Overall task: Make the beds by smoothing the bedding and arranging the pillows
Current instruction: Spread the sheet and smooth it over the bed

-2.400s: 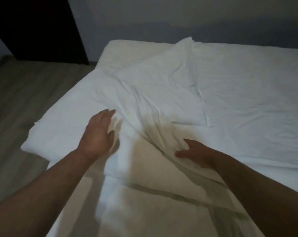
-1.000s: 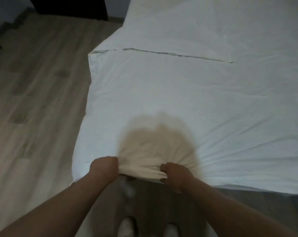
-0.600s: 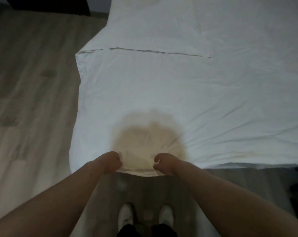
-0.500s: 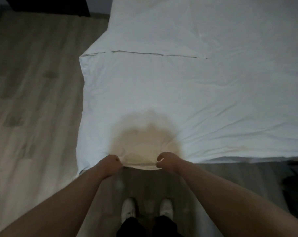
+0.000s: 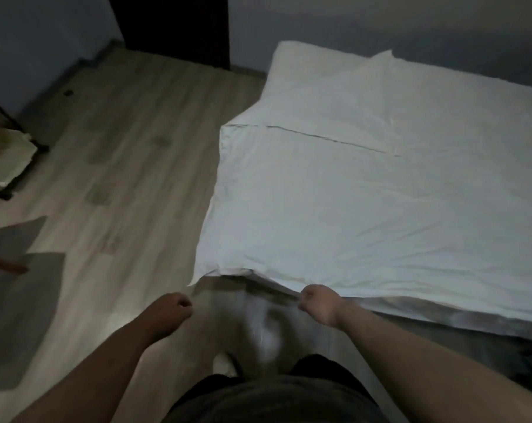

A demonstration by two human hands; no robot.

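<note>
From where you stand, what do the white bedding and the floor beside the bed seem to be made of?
The white bedding looks like thin woven fabric, perhaps cotton, with a matte finish: soft creases and a seam line show. The floor looks like grey-brown wood-grain planks with a slight sheen: grain streaks and a pale glare patch show. I cannot tell whether it is laminate or real wood.

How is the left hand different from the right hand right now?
The right hand sits at the near edge of the white duvet and seems to pinch it. The left hand hangs over the wooden floor, clear of the bedding, holding nothing. The right hand looks paler in the light, the left hand darker. Both are curled into fists.
</note>
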